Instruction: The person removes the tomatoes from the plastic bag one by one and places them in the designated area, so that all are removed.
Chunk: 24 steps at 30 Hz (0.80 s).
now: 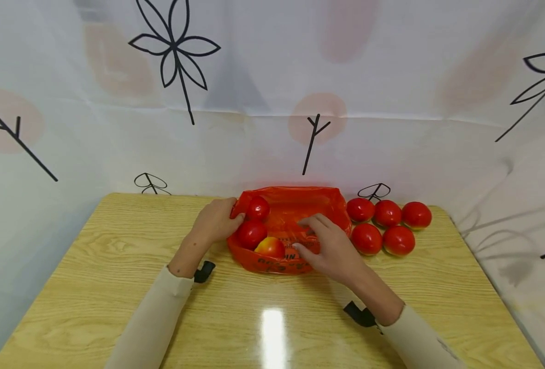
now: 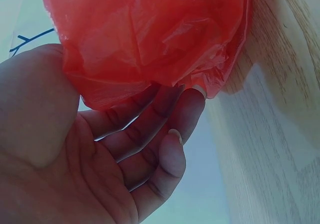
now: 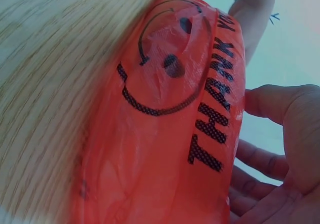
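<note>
An open red plastic bag (image 1: 295, 205) lies on the table, its mouth spread wide. Inside, toward its left end, are two glossy red round fruits (image 1: 252, 234) and a yellow-and-red one (image 1: 270, 247). My left hand (image 1: 214, 220) grips the bag's left rim, thumb inside and fingers outside; the left wrist view shows those fingers (image 2: 135, 134) curved beneath the plastic. Over the bag's right front edge reaches my right hand (image 1: 332, 251), fingers loosely bent, thumb apart, holding nothing. The right wrist view shows black THANK YOU lettering (image 3: 215, 103) and a smiley on the bag's front.
Several more glossy red fruits (image 1: 367, 239) sit in two rows just right of the bag. The wood-grain table (image 1: 92, 297) ends at a pale cloth backdrop (image 1: 254, 143) with plant drawings. Dark straps (image 1: 361, 313) show at both wrists.
</note>
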### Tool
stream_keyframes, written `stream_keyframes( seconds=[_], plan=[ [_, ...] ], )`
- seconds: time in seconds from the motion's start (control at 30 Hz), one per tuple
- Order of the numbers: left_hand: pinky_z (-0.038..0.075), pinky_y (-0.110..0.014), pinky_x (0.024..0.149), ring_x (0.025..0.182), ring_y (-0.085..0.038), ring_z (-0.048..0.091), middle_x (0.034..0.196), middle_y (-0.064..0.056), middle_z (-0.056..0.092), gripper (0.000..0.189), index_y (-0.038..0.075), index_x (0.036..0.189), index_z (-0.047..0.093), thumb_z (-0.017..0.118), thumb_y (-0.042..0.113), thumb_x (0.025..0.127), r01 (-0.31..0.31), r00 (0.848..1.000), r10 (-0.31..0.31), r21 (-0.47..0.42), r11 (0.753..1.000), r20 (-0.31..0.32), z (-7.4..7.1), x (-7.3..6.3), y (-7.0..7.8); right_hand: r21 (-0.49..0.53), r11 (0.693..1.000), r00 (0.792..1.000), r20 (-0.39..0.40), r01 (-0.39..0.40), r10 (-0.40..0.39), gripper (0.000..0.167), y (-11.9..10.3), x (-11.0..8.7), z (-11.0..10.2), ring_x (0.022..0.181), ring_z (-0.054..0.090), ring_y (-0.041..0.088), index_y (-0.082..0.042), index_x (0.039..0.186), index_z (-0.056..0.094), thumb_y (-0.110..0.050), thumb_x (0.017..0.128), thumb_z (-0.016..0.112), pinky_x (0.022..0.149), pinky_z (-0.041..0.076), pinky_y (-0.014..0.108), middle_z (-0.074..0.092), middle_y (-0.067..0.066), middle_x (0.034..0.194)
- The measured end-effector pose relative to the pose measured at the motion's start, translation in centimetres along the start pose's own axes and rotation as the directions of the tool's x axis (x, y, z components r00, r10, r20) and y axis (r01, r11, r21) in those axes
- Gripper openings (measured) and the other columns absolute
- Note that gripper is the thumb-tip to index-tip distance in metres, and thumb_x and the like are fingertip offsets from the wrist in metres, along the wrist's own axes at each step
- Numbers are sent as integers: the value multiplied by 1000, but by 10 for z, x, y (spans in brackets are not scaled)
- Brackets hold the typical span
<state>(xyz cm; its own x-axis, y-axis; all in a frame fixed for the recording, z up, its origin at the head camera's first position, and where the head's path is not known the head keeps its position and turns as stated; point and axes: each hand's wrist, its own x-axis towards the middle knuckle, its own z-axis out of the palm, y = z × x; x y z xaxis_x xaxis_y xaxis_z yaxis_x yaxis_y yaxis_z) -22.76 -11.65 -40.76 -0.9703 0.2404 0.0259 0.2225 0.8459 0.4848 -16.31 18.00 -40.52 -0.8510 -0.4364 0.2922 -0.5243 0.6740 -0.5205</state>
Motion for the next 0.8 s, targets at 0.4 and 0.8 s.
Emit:
stream_keyframes(
  seconds=[0.4, 0.8],
  plan=[
    [56, -35, 67, 75, -24, 61, 85, -6, 66, 23, 4, 111, 67, 67, 24, 100, 0, 1000, 0, 2, 1000, 2, 1, 0, -1, 40, 999, 998, 59, 2, -4, 37, -1, 10, 15, 97, 69, 28, -5, 122, 69, -22, 93, 83, 85, 61, 44, 72, 10, 117],
    [59, -37, 70, 77, -25, 62, 88, -7, 69, 26, 3, 114, 68, 68, 25, 100, -12, 1000, 12, 10, 1000, -12, 2, -1, -1, 22, 1000, 989, 148, -7, 3, 41, -6, 19, 21, 101, 69, 24, -6, 124, 71, -27, 91, 85, 89, 60, 38, 72, 6, 116]
  ],
)
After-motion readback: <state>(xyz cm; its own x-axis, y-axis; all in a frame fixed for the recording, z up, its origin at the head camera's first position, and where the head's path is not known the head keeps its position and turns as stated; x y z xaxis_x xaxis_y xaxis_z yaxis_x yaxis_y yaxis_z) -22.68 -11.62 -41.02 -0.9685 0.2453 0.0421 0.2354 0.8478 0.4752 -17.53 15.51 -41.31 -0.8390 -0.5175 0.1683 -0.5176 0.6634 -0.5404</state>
